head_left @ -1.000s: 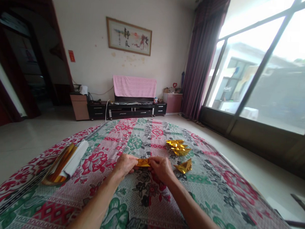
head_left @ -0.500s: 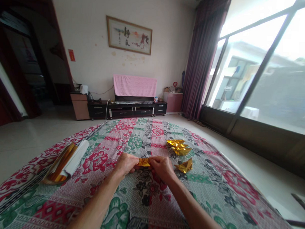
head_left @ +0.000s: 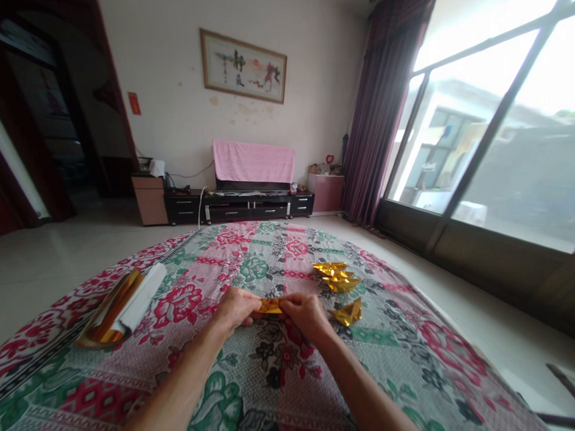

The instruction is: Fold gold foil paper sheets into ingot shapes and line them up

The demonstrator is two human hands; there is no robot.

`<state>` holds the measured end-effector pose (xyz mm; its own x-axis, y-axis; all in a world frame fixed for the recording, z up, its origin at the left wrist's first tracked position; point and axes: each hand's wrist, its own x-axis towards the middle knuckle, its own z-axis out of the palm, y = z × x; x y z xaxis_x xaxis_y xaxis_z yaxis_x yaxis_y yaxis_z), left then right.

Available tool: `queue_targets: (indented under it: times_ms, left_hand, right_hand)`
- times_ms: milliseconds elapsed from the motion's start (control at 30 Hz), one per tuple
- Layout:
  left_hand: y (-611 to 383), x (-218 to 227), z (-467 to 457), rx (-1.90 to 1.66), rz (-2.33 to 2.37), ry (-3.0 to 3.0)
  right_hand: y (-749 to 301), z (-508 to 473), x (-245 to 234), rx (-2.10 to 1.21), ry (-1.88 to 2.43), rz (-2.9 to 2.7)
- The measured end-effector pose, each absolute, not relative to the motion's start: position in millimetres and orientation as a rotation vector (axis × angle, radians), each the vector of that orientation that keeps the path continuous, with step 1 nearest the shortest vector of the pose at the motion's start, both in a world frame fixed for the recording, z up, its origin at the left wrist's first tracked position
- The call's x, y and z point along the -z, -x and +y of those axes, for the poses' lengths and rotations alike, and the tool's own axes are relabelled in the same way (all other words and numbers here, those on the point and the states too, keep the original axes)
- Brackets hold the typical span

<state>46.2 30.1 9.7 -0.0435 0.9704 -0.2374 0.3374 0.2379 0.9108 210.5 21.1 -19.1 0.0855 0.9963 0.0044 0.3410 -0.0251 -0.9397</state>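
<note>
Between my two hands is a small strip of folded gold foil paper [head_left: 270, 306], held just above the flowered tablecloth. My left hand [head_left: 238, 306] pinches its left end, and my right hand [head_left: 303, 310] pinches the right end; the fingertips hide both ends. To the right of my right hand a folded gold foil ingot [head_left: 347, 312] sits on the cloth. Farther back, several more foil ingots [head_left: 340, 282] stand close together, overlapping one another.
A flowered cloth [head_left: 219, 270] covers the round table. At left lies an opened pack of gold and white paper sheets [head_left: 124, 307]. Beyond the table stand a low black cabinet [head_left: 247, 209] and a screen under a pink cloth [head_left: 254, 161]. Large windows [head_left: 516, 135] are at right.
Almost nothing differs. Both hands keep their pinch on the foil paper in the same spot, and the view has shifted very slightly.
</note>
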Motion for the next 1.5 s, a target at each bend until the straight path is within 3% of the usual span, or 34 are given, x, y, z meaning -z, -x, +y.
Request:
queue_targets:
  times_ms: [1167, 1500]
  left_hand:
    - [-48.9, -7.6, 30.9, -0.817, 1.607, -1.306]
    - [-59.3, -20.1, 35.9, -0.928, 1.449, -1.258]
  right_hand:
    - [-210.4, 17.4, 14.5, -0.937, 1.516, -1.459]
    - [-233.0, 12.3, -25.4, -1.143, 1.262, -1.305]
